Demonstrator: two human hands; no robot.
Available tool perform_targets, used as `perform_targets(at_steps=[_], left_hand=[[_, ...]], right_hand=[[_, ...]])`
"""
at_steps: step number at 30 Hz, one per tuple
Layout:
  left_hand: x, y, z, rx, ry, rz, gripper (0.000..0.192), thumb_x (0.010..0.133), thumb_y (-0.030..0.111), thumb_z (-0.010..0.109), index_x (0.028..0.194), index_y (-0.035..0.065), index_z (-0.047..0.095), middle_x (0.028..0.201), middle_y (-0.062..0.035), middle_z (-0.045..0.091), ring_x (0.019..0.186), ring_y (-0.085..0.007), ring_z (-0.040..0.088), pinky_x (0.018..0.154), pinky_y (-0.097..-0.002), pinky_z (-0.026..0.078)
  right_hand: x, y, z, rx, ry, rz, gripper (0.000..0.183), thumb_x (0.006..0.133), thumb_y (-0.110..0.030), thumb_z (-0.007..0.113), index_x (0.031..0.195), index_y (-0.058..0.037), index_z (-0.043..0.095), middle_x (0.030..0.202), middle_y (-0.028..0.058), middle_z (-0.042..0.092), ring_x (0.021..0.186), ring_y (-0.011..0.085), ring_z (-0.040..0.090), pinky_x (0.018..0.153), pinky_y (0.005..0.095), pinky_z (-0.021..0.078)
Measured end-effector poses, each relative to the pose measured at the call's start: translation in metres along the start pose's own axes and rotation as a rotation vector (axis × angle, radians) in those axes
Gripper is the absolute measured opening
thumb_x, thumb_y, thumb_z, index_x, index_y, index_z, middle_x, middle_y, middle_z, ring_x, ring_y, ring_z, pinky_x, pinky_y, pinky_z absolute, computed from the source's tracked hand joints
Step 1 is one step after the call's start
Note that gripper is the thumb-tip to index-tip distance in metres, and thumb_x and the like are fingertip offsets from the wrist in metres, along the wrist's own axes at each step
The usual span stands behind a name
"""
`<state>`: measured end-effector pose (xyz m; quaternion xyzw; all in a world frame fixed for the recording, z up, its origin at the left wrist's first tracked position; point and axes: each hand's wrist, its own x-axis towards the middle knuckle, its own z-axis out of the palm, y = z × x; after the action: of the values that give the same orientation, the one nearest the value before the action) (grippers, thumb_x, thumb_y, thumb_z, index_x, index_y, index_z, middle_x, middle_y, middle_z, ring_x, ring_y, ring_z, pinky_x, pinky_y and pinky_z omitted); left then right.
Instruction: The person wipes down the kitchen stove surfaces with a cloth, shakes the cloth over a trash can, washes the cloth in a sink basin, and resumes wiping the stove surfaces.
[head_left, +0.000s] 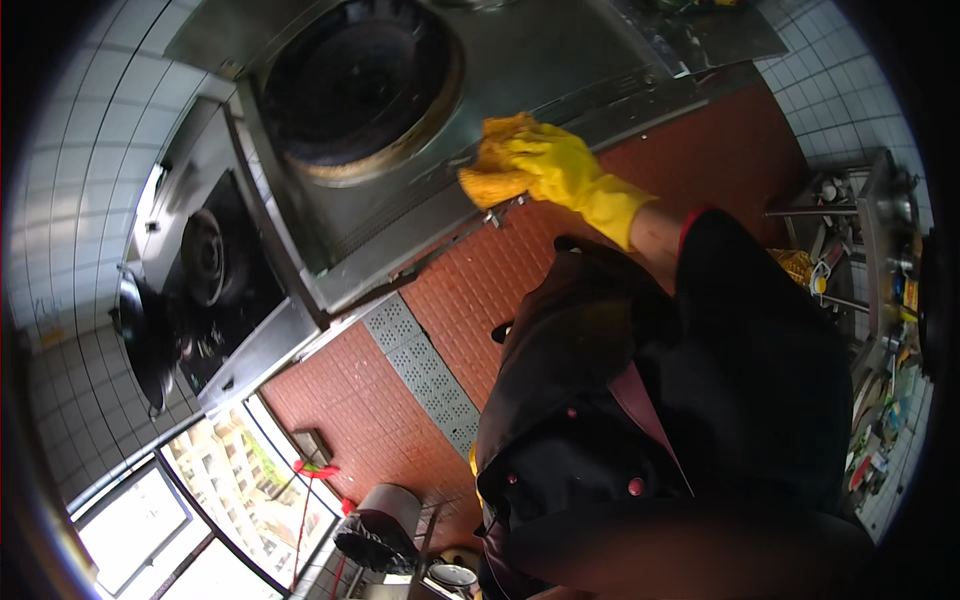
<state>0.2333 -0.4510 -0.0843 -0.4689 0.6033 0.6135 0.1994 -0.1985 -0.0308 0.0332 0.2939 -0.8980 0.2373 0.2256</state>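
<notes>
My right hand (559, 169), in a yellow rubber glove, is closed on an orange cloth (491, 172). The cloth lies against the front edge of a stainless-steel stove counter (480, 90), next to small metal knobs or fittings. To the left of the cloth, a large round blackened wok or pan (364, 86) sits in the counter. A thin strip of yellow (473, 469) shows beside my dark jacket; it may be my left glove, but the hand itself is hidden.
A second burner (202, 255) and a dark wok (142, 337) are at the left. Red floor tiles cross a grey drain grating (424, 367). A bin with a black liner (379, 536) stands near the glass door. Metal shelving (870, 247) with an oil bottle and utensils is at the right.
</notes>
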Motion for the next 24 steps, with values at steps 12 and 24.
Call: perform_targets(at_steps=[12,24], left_hand=[[0.031,0.098,0.162,-0.005,-0.125,-0.034,0.054,0.098,0.041,0.058,0.140,0.0077,0.049,0.134,-0.0104,0.057,0.125,-0.0227,0.054,0.104,-0.0350,0.041],[0.033,0.086,0.158,-0.079,-0.106,0.078,0.059,0.098,0.045,0.056,0.141,0.0063,0.047,0.137,-0.0106,0.056,0.127,-0.0232,0.052,0.106,-0.0347,0.039]], right_hand=[[-0.126,0.285,-0.113,0.009,0.364,0.759,0.035,0.086,-0.005,0.058,0.120,-0.0057,0.060,0.115,0.0099,0.065,0.104,0.0240,0.061,0.092,0.0344,0.0497],[0.019,0.320,-0.139,0.731,0.782,0.761,0.029,0.098,-0.011,0.052,0.125,-0.0010,0.056,0.111,0.0095,0.065,0.097,0.0207,0.064,0.084,0.0328,0.0531]])
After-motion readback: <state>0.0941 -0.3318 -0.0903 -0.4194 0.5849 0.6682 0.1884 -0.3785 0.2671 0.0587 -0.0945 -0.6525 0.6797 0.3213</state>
